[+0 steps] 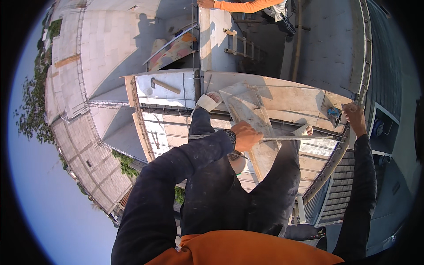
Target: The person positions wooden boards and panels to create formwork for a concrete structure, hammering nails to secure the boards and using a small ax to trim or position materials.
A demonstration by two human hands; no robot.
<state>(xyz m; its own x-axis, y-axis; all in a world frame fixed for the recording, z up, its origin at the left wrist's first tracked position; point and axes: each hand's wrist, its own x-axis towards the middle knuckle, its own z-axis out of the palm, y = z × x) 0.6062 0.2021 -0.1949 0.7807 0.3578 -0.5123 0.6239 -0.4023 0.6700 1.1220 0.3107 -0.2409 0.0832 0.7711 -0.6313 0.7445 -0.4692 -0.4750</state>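
Observation:
My left hand (247, 136), a dark watch on its wrist, is closed around a long, thin grey bar (304, 138). The bar lies roughly level across the view, above my legs and a wooden plank (256, 128). Out at the right, my right hand (354, 115) reaches to the edge of the rebar-crossed formwork (300, 90). Its fingers are bent together at the rim; what they grip is too small to tell. Beside these fingers lies a small blue and black object (334, 115) whose kind is unclear.
A hammer (165, 86) lies on the pale panel at the left. My feet stand on the formwork. Beyond its far edge, a deep room holds a bamboo ladder (240, 46). Another person's orange sleeve (247, 6) shows at the top. A drop lies left, past the block walls (90, 165).

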